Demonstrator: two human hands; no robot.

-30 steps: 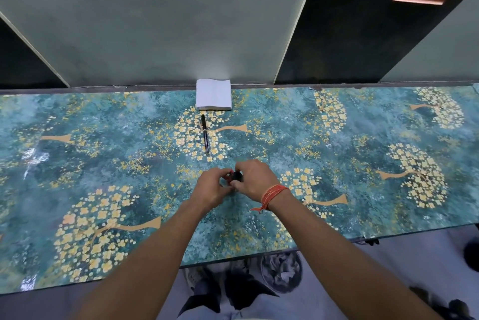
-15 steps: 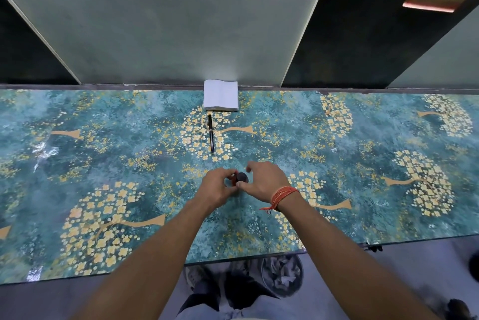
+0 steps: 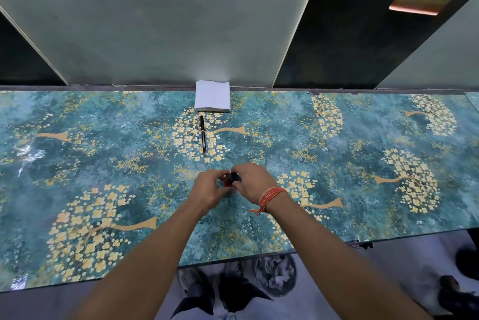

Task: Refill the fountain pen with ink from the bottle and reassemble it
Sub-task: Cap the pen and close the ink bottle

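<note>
Teal flowered tabletop (image 3: 103, 153): the ink bottle (image 3: 228, 181) is gripped by the left hand (image 3: 210, 188); its black cap (image 3: 234, 177) is pinched by the right hand (image 3: 252, 181); the fountain pen (image 3: 203, 134) is laid beyond.

Both hands (image 3: 231, 185) grip the ink bottle (image 3: 231, 179); the pen (image 3: 203, 135) lies beyond.

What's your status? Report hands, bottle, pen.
Left hand grips ink bottle; right hand pinches its black cap. Pen lies untouched beyond, near tissues. Nothing in the way.
</note>
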